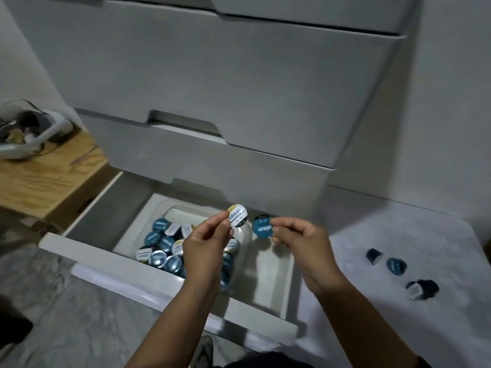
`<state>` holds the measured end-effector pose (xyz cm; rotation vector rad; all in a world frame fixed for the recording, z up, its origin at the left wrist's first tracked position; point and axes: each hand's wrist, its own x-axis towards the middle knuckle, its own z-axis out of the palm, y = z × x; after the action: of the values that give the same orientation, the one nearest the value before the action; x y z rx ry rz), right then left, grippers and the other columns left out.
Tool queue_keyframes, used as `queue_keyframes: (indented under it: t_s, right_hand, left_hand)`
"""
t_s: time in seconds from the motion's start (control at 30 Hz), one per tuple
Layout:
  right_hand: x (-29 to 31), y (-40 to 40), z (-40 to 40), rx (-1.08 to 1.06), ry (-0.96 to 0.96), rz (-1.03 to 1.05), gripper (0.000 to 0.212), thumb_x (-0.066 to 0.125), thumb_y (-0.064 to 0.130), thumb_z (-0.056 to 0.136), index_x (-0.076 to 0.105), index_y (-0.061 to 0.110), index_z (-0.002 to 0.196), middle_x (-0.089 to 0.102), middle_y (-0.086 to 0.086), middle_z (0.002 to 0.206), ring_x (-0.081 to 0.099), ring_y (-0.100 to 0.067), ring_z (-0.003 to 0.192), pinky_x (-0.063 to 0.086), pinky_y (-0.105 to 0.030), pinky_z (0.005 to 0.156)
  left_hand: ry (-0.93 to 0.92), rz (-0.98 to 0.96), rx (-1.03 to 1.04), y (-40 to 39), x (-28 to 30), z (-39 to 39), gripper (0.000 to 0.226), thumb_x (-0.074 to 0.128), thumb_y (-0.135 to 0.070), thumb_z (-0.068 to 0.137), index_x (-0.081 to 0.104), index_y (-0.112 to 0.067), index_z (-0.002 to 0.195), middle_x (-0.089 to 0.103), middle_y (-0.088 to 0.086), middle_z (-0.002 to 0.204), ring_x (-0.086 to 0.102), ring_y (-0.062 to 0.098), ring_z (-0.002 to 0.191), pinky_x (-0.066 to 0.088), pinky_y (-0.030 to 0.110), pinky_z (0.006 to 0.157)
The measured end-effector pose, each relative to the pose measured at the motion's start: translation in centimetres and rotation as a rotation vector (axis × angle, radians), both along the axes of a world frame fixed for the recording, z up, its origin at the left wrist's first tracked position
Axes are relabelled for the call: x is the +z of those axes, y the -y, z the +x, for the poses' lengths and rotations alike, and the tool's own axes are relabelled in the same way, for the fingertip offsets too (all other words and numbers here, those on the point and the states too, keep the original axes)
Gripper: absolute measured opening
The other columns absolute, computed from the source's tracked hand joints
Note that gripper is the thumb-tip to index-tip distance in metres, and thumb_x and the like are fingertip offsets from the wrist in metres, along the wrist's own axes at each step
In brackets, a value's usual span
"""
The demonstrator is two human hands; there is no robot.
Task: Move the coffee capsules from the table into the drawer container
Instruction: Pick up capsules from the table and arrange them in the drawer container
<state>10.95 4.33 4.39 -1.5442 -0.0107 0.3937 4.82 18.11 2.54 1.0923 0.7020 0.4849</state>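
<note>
My left hand (206,241) pinches a white-lidded coffee capsule (238,218) above the open bottom drawer (148,284). My right hand (297,241) pinches a blue-lidded capsule (261,227) beside it, over the drawer's right part. Below them a clear container (245,235) inside the drawer holds several blue and white capsules (162,248). On the white table (425,235) to the right lie three more capsules: a dark one (373,255), a blue one (396,266) and a dark one on its side (422,289).
Closed grey drawers (225,83) rise behind the open one. At the left a wooden stand (45,179) carries a white headset (32,131). Grey marbled floor (79,328) lies in front of the drawer.
</note>
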Motion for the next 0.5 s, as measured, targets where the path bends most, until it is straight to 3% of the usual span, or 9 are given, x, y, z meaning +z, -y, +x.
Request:
queue_keyframes:
  t_s: [0.07, 0.17, 0.23, 0.3, 0.5]
  right_hand:
    - [-0.5, -3.4, -0.8, 0.034, -0.034, -0.010, 0.019, 0.060, -0.007, 0.081, 0.071, 0.008, 0.084, 0.069, 0.004, 0.064, 0.059, -0.001, 0.053, 0.049, -0.010, 0.057]
    - [-1.4, -8.3, -1.5, 0.081, -0.098, -0.047, 0.022, 0.062, -0.001, 0.081, 0.072, 0.018, 0.077, 0.071, 0.000, 0.074, 0.061, -0.010, 0.066, 0.053, -0.021, 0.065]
    - [-2.3, -11.3, -1.4, 0.068, -0.127, -0.079, 0.021, 0.063, 0.001, 0.081, 0.072, 0.019, 0.075, 0.071, -0.001, 0.074, 0.061, -0.011, 0.065, 0.051, -0.019, 0.061]
    - [-3.3, -14.0, -1.2, 0.041, -0.164, -0.102, 0.020, 0.063, 0.002, 0.081, 0.071, 0.018, 0.074, 0.072, -0.003, 0.076, 0.062, -0.011, 0.067, 0.051, -0.016, 0.058]
    - [-5.2, -19.0, 0.1, -0.067, -0.231, -0.115, 0.015, 0.064, 0.002, 0.081, 0.073, 0.015, 0.082, 0.073, -0.004, 0.079, 0.068, -0.015, 0.071, 0.055, -0.017, 0.069]
  left_hand:
    - [-0.038, 0.002, 0.011, -3.6, -0.2, -0.6, 0.018, 0.061, -0.003, 0.085, 0.070, -0.016, 0.095, 0.072, -0.002, 0.087, 0.067, 0.007, 0.079, 0.054, 0.010, 0.065]
    - [-0.082, -0.011, 0.020, -8.9, -0.8, -0.7, 0.018, 0.062, 0.000, 0.084, 0.070, -0.015, 0.089, 0.071, 0.001, 0.086, 0.066, 0.011, 0.079, 0.055, 0.010, 0.066]
    - [-0.128, -0.013, 0.003, -12.1, -1.6, -0.3, 0.017, 0.062, 0.001, 0.083, 0.070, -0.013, 0.088, 0.071, 0.003, 0.084, 0.065, 0.011, 0.075, 0.055, 0.012, 0.064]
    - [-0.204, -0.011, -0.034, -14.8, -2.8, 0.3, 0.018, 0.063, 0.001, 0.082, 0.071, -0.016, 0.082, 0.071, 0.007, 0.086, 0.065, 0.013, 0.074, 0.054, 0.017, 0.065]
    - [-0.431, 0.070, -0.127, -19.9, -5.2, 2.3, 0.017, 0.069, -0.007, 0.078, 0.074, -0.022, 0.070, 0.074, 0.010, 0.086, 0.069, 0.025, 0.081, 0.057, 0.037, 0.080]
